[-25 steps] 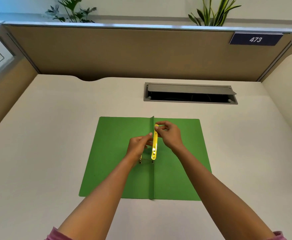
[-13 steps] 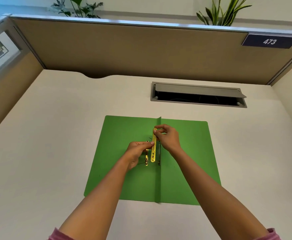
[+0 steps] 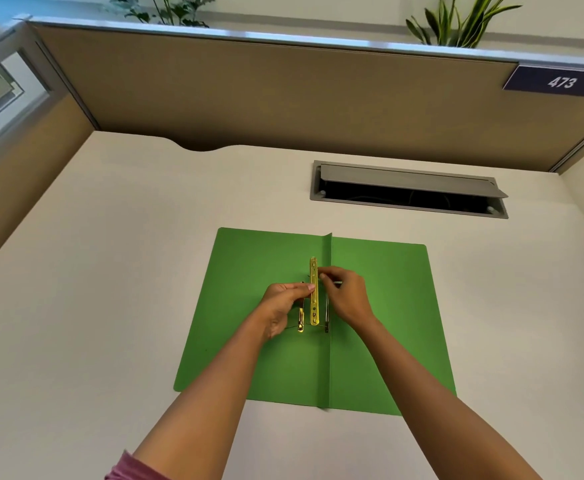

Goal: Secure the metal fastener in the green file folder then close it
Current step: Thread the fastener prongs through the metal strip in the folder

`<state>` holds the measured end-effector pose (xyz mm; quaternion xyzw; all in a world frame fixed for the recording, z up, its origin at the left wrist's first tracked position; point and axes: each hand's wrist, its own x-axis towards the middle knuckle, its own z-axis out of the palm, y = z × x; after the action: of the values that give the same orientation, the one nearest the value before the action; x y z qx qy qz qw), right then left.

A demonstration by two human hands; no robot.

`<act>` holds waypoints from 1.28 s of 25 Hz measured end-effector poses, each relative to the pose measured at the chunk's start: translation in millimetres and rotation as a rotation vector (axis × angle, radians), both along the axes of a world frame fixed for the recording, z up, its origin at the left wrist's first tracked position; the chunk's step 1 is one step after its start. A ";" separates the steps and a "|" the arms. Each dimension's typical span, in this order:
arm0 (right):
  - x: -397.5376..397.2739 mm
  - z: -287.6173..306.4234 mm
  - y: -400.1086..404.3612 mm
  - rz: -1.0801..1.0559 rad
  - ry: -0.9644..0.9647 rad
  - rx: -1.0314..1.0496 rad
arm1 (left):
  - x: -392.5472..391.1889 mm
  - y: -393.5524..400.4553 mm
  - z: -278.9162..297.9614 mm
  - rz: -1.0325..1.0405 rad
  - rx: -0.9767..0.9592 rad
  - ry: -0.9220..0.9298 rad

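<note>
A green file folder (image 3: 249, 271) lies open and flat on the desk, its spine fold running away from me. A gold metal fastener bar (image 3: 313, 306) stands along the fold, just left of it. My left hand (image 3: 283, 304) pinches the bar's middle from the left. My right hand (image 3: 347, 296) pinches its upper part from the right. A second gold strip (image 3: 300, 320) and a thin metal prong (image 3: 327, 315) lie beside the bar on the folder.
A grey cable hatch (image 3: 408, 188) with its lid up is set into the desk behind the folder. Brown partition walls (image 3: 283, 91) close the desk at the back and left, with a "473" sign (image 3: 560, 81) and plants on top.
Both hands have slid the gold bar down onto the folder beside the fold. The second gold strip and the prong now show next to it. The camera has shifted slightly.
</note>
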<state>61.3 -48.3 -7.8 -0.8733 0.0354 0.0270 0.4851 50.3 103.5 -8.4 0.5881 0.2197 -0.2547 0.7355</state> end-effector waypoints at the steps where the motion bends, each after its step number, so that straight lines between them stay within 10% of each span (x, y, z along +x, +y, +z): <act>1: -1.4 -1.6 0.7 0.038 -0.014 -0.029 | 0.6 0.9 -0.1 0.003 -0.013 0.005; 32: -31.3 -12.6 -15.1 -0.016 -0.171 0.083 | 3.2 2.6 -3.3 -0.052 0.028 0.008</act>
<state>30.0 -63.4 -20.4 -0.8513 -0.0004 -0.0499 0.5222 53.5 106.1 -11.7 0.6029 0.2111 -0.2728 0.7194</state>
